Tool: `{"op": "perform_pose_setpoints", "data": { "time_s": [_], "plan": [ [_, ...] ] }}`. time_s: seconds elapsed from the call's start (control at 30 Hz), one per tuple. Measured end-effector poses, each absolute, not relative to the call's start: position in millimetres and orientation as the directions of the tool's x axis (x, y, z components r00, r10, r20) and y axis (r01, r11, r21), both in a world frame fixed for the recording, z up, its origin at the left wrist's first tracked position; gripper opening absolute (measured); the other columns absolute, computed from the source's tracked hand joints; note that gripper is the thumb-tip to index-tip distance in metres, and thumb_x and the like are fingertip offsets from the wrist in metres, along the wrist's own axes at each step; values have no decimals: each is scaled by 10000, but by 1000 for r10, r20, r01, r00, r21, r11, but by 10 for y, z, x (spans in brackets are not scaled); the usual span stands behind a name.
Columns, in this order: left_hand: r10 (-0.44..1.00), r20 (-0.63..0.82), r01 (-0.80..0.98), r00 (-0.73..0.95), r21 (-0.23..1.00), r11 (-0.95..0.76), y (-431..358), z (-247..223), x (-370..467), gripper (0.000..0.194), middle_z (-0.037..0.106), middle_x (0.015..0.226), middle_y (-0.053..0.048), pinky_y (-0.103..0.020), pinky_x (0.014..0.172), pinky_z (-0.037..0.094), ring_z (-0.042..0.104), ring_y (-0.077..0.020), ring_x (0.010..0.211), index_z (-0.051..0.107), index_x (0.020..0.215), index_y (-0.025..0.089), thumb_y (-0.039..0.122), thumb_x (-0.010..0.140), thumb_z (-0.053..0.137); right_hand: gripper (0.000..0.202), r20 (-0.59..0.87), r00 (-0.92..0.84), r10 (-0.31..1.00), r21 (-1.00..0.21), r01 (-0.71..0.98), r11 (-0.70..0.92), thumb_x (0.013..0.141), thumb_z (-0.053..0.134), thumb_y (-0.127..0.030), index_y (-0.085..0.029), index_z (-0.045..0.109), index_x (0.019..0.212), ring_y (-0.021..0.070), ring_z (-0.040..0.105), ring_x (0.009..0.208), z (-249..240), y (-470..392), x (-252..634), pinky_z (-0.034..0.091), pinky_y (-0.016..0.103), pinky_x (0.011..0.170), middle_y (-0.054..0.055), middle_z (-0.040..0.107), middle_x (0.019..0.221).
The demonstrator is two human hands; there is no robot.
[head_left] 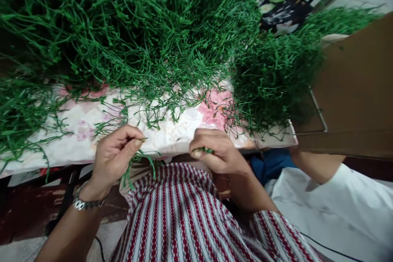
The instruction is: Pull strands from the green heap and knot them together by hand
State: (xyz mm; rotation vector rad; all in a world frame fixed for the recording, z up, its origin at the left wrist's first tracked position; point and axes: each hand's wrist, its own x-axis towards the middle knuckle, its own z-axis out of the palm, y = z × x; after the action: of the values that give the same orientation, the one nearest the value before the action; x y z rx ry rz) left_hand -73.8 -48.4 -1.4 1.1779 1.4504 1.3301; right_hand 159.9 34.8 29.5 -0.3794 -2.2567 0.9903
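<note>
My left hand (118,151), with a metal watch on its wrist, pinches a thin green stem at the table's front edge. Several green plastic stems (130,174) hang below its fingers. To the right, my right hand (215,151) is closed round a small green piece (208,150) that mostly hides inside the fist. The two hands are apart. Loose green stems (155,110) lie on the flowered tablecloth (172,135) just beyond them.
A large heap of green stems (132,28) covers the back of the table, with another pile (273,77) at right. Behind stands a dark floral bag (284,10). A cardboard box (359,86) and a person's white-clothed arm (319,166) are at right.
</note>
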Motion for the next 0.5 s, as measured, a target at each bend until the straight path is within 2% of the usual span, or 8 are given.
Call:
{"op": "perform_pose_setpoints", "data": {
  "time_s": [0.1,0.17,0.2,0.23,0.3,0.37,0.43,0.5],
  "plan": [
    [962,-1,74,-274,997,22,-490,-31,-753,99,573,708,-2,-223,496,339,474,-108,591,627,809,190,237,728,660,93,602,-483,636,-436,468,769,836,527,-166,-174,568,753,153,512,767,586,474,2024,413,294,692,40,533,766],
    [950,-48,6,-308,999,52,-466,-35,-718,103,581,718,2,-210,499,350,487,-100,600,627,814,189,238,731,663,77,784,-190,591,-252,773,582,833,545,-181,-190,572,762,185,499,848,735,650,2360,395,345,788,48,505,808],
    [945,-73,-34,-320,997,65,-450,-34,-696,99,579,707,7,-203,494,350,487,-94,591,626,814,191,240,735,662,72,824,-113,556,-198,861,468,848,534,-216,-198,583,799,201,490,889,780,766,2531,382,363,819,57,491,841],
    [941,-97,-68,-324,995,79,-435,-32,-674,94,576,693,14,-198,485,350,485,-89,578,625,814,195,241,739,659,98,852,-60,520,-157,918,364,867,514,-262,-207,592,843,210,480,905,804,896,2699,371,375,829,65,487,863],
    [939,-124,-88,-321,991,101,-418,-28,-640,85,571,673,22,-192,476,351,482,-84,566,626,812,206,244,744,659,197,768,-66,637,-96,972,216,882,482,-359,-227,617,939,226,472,923,802,1161,2999,351,397,838,88,524,896],
    [940,-124,-55,-319,992,113,-421,-27,-626,85,574,675,24,-190,471,354,475,-83,567,630,814,212,245,742,663,388,710,-44,703,-49,993,112,752,623,-493,-204,635,1010,247,494,880,767,1366,3211,341,426,822,107,569,841],
    [937,-123,-25,-328,992,121,-435,-27,-623,97,580,689,19,-194,462,353,474,-87,574,632,826,213,247,741,665,549,667,-66,743,-37,992,122,707,652,-529,-169,604,1118,261,516,904,738,1444,3287,346,438,835,142,603,908],
    [934,-120,-17,-336,993,121,-441,-15,-612,112,579,689,14,-197,451,348,479,-91,572,630,841,209,247,741,664,508,683,-111,722,-52,979,199,780,602,-477,-151,574,1168,261,524,980,726,1380,3202,361,426,865,169,602,1032]
  ]
}}
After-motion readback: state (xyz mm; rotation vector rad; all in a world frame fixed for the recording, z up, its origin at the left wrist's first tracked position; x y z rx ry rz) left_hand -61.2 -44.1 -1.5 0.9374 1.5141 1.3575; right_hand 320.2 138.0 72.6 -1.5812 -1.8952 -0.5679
